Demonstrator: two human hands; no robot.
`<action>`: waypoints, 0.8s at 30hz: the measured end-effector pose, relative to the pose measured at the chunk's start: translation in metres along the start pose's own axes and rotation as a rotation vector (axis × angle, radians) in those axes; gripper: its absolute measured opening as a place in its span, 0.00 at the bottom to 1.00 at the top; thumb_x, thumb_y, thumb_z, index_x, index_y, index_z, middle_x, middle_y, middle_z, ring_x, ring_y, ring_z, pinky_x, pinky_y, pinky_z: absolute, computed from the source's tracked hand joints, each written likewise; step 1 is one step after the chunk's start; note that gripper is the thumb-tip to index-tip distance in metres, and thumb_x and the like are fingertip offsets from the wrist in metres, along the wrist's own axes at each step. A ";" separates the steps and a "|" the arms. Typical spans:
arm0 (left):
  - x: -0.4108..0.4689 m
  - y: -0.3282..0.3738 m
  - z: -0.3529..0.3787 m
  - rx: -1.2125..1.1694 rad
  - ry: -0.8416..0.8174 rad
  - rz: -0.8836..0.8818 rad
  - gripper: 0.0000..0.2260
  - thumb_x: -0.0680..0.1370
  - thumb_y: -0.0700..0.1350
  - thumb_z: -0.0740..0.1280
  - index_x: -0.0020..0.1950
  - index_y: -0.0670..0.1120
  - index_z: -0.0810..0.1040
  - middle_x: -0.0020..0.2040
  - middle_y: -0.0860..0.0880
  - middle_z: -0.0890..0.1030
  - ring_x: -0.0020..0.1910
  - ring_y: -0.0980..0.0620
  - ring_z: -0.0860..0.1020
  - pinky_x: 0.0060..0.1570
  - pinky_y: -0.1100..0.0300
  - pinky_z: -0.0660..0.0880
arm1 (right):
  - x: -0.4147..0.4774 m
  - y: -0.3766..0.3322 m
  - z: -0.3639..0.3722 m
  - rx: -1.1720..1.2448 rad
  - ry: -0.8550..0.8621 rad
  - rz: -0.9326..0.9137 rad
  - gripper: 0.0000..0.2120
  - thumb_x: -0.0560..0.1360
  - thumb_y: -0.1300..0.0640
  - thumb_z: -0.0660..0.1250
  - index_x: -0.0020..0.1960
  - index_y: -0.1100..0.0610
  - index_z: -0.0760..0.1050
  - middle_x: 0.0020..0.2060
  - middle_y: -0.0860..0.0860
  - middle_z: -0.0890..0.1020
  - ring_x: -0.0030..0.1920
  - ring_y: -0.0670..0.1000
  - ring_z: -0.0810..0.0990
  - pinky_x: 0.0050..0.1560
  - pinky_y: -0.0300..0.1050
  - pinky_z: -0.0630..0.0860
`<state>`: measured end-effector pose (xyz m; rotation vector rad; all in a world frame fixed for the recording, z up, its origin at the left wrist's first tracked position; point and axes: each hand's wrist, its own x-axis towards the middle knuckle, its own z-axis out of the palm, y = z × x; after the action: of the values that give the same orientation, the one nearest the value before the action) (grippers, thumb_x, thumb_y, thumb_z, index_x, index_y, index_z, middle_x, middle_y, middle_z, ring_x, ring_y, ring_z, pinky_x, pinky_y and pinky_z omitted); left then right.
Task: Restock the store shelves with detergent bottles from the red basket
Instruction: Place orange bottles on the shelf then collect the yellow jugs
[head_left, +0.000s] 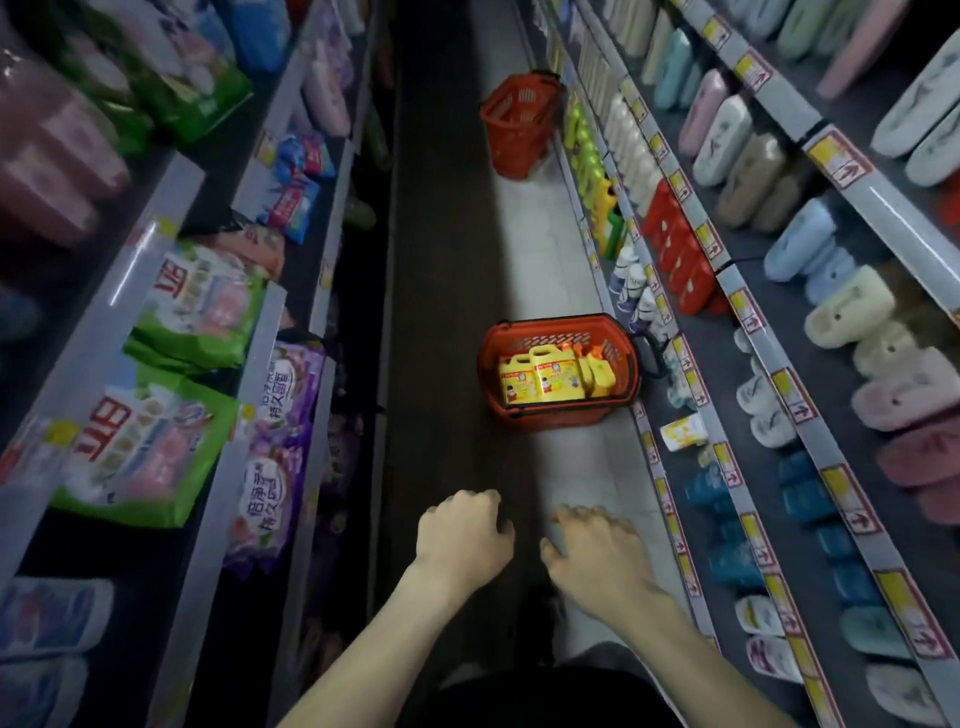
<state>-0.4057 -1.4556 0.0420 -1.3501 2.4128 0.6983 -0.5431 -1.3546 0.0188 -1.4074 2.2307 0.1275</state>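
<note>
There are two red baskets, the near basket (550, 415) and the far basket (519, 124). At least three yellow detergent bottles (519, 376) show in the near one. Two hands show: left hand (465, 535), right hand (597, 551).

Dim aisle (edges blurred, bowed), floor brighter.

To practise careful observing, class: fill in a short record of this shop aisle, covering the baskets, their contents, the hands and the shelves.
Near basket: red basket on the floor
Contents: yellow detergent bottles, upright
Far basket: second red basket, further down the aisle
Hands: left hand and right hand both hold nothing
Left side: washing powder bags
Right side: slippers; green bottles on a low shelf
</note>
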 end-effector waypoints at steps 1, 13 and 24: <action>0.015 0.008 -0.002 0.006 -0.012 -0.007 0.12 0.82 0.53 0.63 0.58 0.48 0.80 0.53 0.49 0.84 0.53 0.43 0.83 0.52 0.51 0.79 | 0.013 0.008 -0.003 0.002 -0.008 -0.007 0.18 0.83 0.43 0.60 0.68 0.50 0.75 0.62 0.50 0.82 0.65 0.55 0.79 0.64 0.51 0.73; 0.171 0.039 -0.023 0.071 -0.162 0.008 0.15 0.82 0.52 0.63 0.66 0.47 0.79 0.60 0.45 0.82 0.60 0.40 0.82 0.59 0.49 0.78 | 0.143 0.047 -0.023 -0.057 -0.156 -0.019 0.19 0.81 0.46 0.61 0.68 0.53 0.74 0.63 0.53 0.81 0.65 0.58 0.77 0.62 0.52 0.72; 0.326 0.012 -0.080 0.044 -0.212 0.049 0.13 0.81 0.50 0.63 0.63 0.48 0.79 0.55 0.46 0.83 0.57 0.42 0.82 0.59 0.47 0.78 | 0.294 0.051 -0.078 -0.119 -0.159 0.069 0.23 0.81 0.46 0.60 0.72 0.55 0.73 0.66 0.54 0.80 0.66 0.58 0.78 0.64 0.52 0.71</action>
<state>-0.5866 -1.7268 -0.0401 -1.1411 2.2855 0.7554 -0.7165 -1.5982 -0.0559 -1.3310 2.1710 0.3876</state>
